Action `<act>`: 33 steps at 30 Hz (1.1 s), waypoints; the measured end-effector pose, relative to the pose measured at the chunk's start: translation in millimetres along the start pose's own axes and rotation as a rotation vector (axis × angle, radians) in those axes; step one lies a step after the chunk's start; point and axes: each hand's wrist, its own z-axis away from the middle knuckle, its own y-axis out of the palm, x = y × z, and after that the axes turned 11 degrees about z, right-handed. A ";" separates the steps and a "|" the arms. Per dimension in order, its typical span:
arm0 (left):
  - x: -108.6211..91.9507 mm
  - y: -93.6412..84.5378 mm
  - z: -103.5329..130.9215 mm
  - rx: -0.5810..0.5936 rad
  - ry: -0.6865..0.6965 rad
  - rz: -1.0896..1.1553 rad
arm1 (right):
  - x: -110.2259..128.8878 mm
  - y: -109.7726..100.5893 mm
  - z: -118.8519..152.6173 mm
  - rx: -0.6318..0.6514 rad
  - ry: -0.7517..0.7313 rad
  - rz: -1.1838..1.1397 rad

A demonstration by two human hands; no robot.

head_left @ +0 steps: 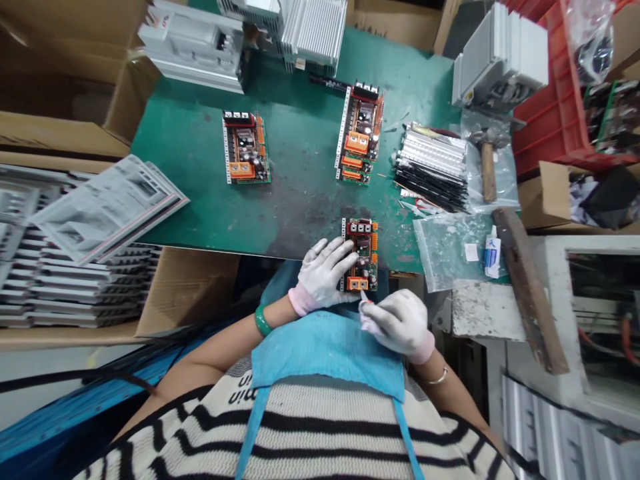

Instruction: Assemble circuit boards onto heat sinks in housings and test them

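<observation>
At the table's front edge lies a circuit board (368, 259) with orange terminal blocks, a dark red and black connector strip and a pale perforated strip along its left side. My left hand (324, 275), in a white glove, grips this board from the left, fingers over its edge and thumb near its lower end. My right hand (403, 324), also gloved, is closed round a small tube (369, 321). Its white nozzle points at the board's lower orange terminal block, and the glove hides part of it. Whether the nozzle touches the board I cannot tell.
Another circuit board (246, 150) lies on the green table (300, 193); a stack of boards (361, 130) sits further back. To the right are metal strips (433, 163), a hammer (487, 163), a glue tube (493, 253) and a wooden bar (530, 293). Grey housings (195, 47) stand behind.
</observation>
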 end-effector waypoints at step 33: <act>4.2 -6.2 -8.4 0.229 0.148 0.013 | -63.7 48.4 -31.9 -0.286 1.047 -0.260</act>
